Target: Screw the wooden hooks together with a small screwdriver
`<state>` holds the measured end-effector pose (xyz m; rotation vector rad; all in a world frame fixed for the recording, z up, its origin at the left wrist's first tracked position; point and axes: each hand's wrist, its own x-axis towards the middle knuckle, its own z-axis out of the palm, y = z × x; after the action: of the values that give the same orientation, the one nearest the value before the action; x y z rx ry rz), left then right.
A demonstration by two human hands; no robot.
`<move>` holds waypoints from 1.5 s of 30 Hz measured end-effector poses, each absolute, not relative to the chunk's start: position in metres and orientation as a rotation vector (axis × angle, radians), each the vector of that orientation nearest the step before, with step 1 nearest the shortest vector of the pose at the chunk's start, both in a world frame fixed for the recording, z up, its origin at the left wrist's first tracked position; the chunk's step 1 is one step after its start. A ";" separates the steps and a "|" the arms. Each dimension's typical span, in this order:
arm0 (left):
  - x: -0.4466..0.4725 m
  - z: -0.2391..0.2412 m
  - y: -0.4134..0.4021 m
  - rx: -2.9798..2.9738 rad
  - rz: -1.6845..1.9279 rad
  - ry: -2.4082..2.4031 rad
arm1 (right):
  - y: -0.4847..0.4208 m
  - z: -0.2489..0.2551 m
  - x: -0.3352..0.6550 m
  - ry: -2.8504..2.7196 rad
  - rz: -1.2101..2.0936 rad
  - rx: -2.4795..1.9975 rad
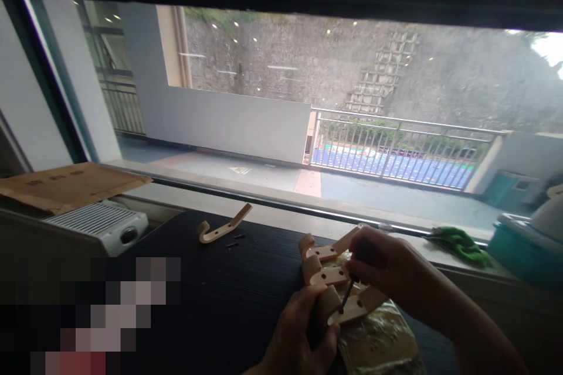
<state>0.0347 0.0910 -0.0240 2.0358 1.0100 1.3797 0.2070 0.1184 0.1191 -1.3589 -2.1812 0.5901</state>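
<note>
Gripping the screwdriver point(348, 293) in a closed right hand point(383, 263), pinching the wooden hook point(350, 312) below with a curled left hand point(303, 328), probably to resist twisting.

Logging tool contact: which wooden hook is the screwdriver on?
The front hook, nearest the camera, held by the left hand: the screwdriver meets it, not the two rear hooks or the loose hook.

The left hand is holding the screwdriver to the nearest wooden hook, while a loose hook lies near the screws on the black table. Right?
Not quite: in the head view, it's the right hand that holds the screwdriver to the nearest wooden hook. The loose hook does lie near the screws on the black table.
</note>
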 end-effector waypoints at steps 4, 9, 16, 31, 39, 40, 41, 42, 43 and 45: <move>0.034 -0.021 0.090 2.031 1.384 1.014 | 0.116 0.123 0.210 -2.191 0.585 -1.339; 0.034 -0.017 0.090 2.040 1.360 1.027 | 0.112 0.127 0.221 -2.146 0.703 -1.234; 0.034 -0.017 0.088 2.022 1.362 1.016 | 0.118 0.124 0.214 -2.031 0.853 -1.210; 0.035 -0.013 0.087 1.990 1.347 1.081 | 0.121 0.125 0.212 -1.983 0.931 -1.147; 0.033 -0.015 0.089 2.028 1.313 1.048 | 0.122 0.123 0.225 -1.997 0.863 -1.166; 0.033 -0.015 0.089 2.027 1.310 1.053 | 0.121 0.123 0.228 -2.000 0.880 -1.156; 0.033 -0.016 0.089 2.027 1.311 1.057 | 0.120 0.123 0.231 -2.008 0.889 -1.145; 0.033 -0.017 0.089 2.028 1.315 1.060 | 0.120 0.124 0.232 -2.013 0.890 -1.135; 0.033 -0.018 0.089 2.030 1.319 1.059 | 0.120 0.124 0.233 -2.011 0.893 -1.125; 0.033 -0.020 0.089 2.036 1.332 1.047 | 0.121 0.124 0.233 -1.984 0.922 -1.102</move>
<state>0.0332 0.0891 -0.0198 2.0355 1.0465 1.3321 0.2325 0.1206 0.1235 -1.1016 -1.9836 0.9224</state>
